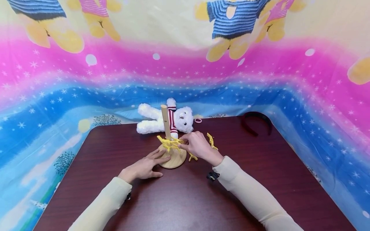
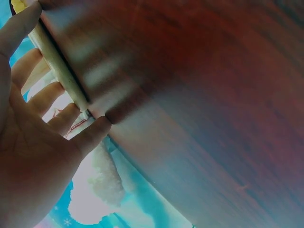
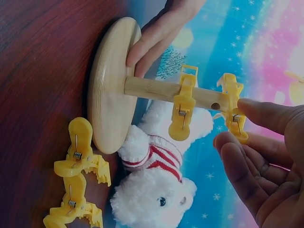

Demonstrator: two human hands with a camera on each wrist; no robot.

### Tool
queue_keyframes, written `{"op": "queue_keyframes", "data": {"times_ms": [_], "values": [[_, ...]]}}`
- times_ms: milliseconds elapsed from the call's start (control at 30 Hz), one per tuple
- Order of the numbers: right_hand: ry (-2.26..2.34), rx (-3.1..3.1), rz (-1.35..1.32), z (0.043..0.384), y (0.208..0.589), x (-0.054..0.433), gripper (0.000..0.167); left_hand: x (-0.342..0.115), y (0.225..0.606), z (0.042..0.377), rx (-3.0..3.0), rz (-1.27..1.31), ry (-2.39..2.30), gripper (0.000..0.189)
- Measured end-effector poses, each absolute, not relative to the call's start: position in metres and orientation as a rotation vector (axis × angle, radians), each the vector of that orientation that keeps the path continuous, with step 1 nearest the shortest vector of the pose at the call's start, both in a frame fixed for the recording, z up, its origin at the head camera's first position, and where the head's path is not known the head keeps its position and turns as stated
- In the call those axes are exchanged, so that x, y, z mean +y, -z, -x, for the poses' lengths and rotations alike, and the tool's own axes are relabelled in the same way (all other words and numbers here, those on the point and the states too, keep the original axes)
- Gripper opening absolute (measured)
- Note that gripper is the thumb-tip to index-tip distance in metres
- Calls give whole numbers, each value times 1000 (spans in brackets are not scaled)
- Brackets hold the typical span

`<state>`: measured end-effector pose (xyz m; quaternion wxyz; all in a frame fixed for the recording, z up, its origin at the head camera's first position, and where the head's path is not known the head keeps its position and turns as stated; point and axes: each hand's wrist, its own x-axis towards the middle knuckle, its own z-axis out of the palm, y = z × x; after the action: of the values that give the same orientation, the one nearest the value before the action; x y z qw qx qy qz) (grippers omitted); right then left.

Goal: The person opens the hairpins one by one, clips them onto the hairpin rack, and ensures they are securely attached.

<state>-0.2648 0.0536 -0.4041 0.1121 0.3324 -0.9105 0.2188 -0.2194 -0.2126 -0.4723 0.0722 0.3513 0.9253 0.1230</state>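
Snowflake-printed cloth (image 1: 179, 83) hangs behind the dark reddish counter (image 1: 115, 141). The right hand (image 1: 198, 146) has its grip pinched on a yellow clip (image 3: 232, 102) by the wooden post (image 1: 166, 123), near a second clip (image 3: 184, 102); the left hand (image 1: 144, 166), fingers extended, touches the round base (image 3: 109, 90), and two loose clips (image 3: 80, 133) lie nearby.

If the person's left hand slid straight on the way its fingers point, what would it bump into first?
Most likely the wooden post: the left hand reaches over the round base that it rises from, though exact depth is hard to judge.
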Motion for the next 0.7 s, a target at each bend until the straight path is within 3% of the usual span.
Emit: {"op": "queue_keyframes", "data": {"times_ms": [167,300,500,700], "values": [[-633,-2677,-967,265,403,54,35,-213,473,219,2778,-1040,-369,72],[-610,-2686,-954,266,403,54,34,-212,474,219,2779,-1031,-365,72],[-623,-2729,-909,266,401,53,18,-212,474,219,2777,-1024,-368,72],[-655,-2789,-863,268,402,52,27,-213,473,219,2778,-1022,-365,72]]}}
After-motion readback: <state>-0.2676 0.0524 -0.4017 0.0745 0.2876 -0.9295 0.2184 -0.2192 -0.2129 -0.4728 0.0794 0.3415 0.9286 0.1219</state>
